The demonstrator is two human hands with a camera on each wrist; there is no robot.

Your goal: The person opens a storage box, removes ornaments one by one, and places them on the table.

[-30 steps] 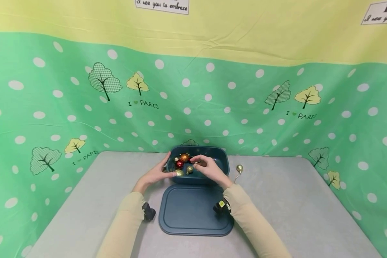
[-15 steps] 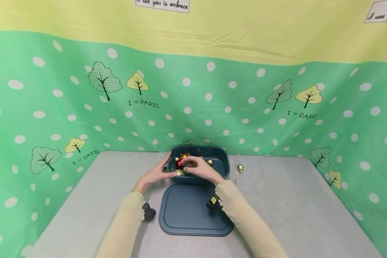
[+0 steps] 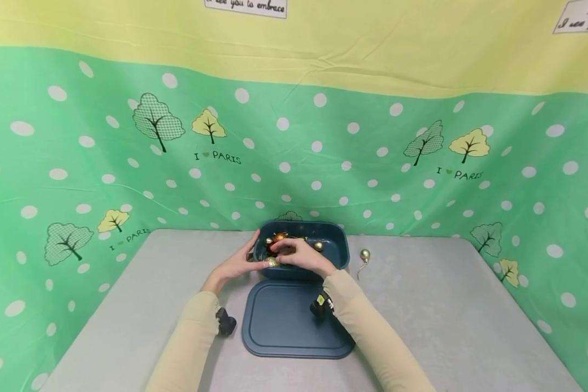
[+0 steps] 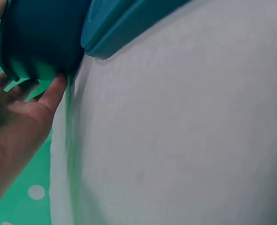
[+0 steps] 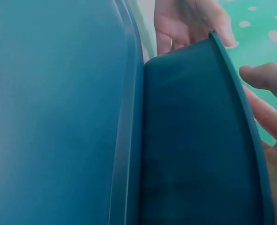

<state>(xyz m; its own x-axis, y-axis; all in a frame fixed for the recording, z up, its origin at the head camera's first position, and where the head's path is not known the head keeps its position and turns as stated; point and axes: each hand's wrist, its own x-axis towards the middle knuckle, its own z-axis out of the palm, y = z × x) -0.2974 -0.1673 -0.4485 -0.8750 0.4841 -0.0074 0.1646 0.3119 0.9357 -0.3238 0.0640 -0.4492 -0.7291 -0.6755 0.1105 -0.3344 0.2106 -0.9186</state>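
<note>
- Head view: your right hand (image 3: pixel 301 257) reaches into the box (image 3: pixel 335 251), fingers curled over the baubles; whether they pinch one you cannot tell from here.
- Your left hand (image 3: pixel 237 265) holds the box's left wall, thumb on the rim, fingers along the outside.
- Baubles in the box: orange (image 3: pixel 279 237), gold (image 3: pixel 317 246), another gold (image 3: pixel 273 262) by your left fingertips. A stray gold bauble (image 3: pixel 365 255) lies on the table (image 3: pixel 446 305), right of the box.
- Lid (image 3: pixel 284 321) lies flat, touching the box's near wall.
- Risk: round baubles may roll from a loose pinch; a knocked box would scatter them.
- Left wrist view alone shows fingers (image 4: pixel 51 96) pressing the box's outer wall; no baubles visible.
- Right wrist view alone shows lid edge (image 5: pixel 126 140) butting the box, right fingers (image 5: pixel 265 77) above the rim.
</note>
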